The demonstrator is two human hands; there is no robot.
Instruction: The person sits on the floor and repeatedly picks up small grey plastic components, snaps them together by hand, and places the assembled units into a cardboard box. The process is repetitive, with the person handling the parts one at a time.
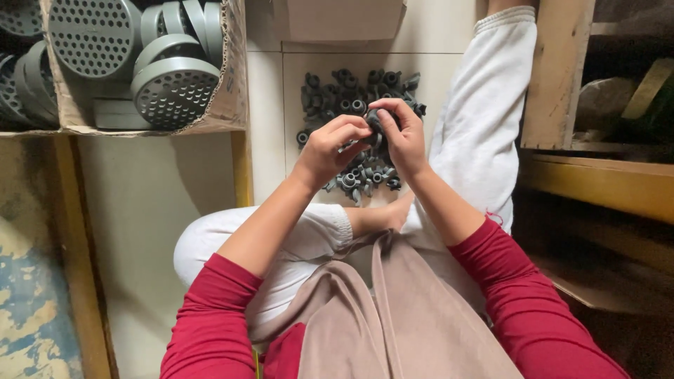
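I sit on a tiled floor with a pile of small grey plastic fittings (pixel 351 91) spread in front of me. Both hands meet above the pile. My left hand (pixel 331 146) and my right hand (pixel 400 133) pinch one small grey fitting (pixel 373 123) between their fingertips. My fingers hide most of the piece, so its shape is unclear. More fittings lie just below my hands near my foot (pixel 390 210).
A cardboard box (pixel 228 105) at upper left holds several round grey perforated discs (pixel 172 88). Wooden shelving (pixel 604 179) stands at the right. My outstretched leg in white trousers (pixel 484 105) borders the pile. Another cardboard box (pixel 344 20) sits beyond it.
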